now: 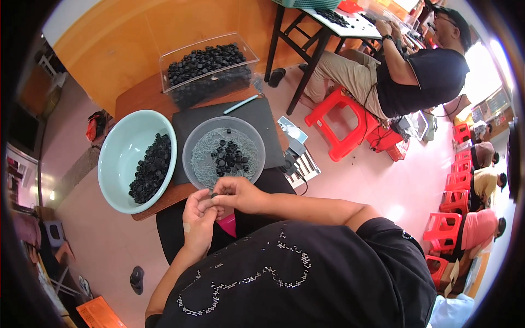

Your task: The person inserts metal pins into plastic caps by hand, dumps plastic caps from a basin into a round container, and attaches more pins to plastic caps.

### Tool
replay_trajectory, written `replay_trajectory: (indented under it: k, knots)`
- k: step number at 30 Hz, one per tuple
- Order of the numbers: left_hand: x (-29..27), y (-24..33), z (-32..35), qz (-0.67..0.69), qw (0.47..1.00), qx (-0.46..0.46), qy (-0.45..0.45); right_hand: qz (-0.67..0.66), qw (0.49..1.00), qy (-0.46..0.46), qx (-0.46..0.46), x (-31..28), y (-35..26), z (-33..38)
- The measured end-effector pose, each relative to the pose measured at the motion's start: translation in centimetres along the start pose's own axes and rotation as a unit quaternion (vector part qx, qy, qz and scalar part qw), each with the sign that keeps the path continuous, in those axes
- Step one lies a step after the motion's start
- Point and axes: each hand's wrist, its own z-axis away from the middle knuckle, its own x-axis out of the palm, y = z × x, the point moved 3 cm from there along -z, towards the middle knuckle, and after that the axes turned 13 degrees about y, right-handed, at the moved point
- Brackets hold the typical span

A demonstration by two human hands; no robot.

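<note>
My left hand (198, 218) and my right hand (236, 194) meet just below the table's near edge, pinching one small black round part (214, 195) between their fingertips. Right above them stands a clear round bowl (196, 143) with thin grey pins and a heap of small black parts (229, 157). To its left a pale green basin (121, 153) holds many black parts (150, 168) along its right side.
A clear plastic box (208, 68) full of black parts stands at the table's far side on a black mat (257, 116), beside a light blue pen (243, 104). A seated person (421, 76) works at another table, top right. Red stools (339, 123) stand on the pink floor.
</note>
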Motion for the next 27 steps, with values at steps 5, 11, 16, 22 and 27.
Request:
replay_trajectory:
  k: [5,11,16,22,27]
  knots:
    - [-1.6,-0.6,-1.0,-0.039,0.999,-0.002,0.037,0.092,0.982,0.115,0.118,-3.8,-0.8,-3.1]
    - [-2.7,-1.6,-0.4,-0.040,0.995,-0.051,0.073,0.039,0.954,0.281,-0.101,-2.7,-14.9,-14.2]
    - [-3.9,-1.9,-1.5,-0.057,0.994,-0.054,0.071,0.465,0.853,0.129,-0.199,-3.6,-7.7,-13.8]
    - [-5.1,-0.9,-2.8,-0.176,0.971,0.141,0.081,0.679,0.700,0.062,-0.212,-3.8,-1.1,-7.7]
    - [-5.5,5.7,-5.2,-0.256,0.888,0.340,0.173,0.642,0.732,0.065,-0.219,-4.5,-1.1,-7.4]
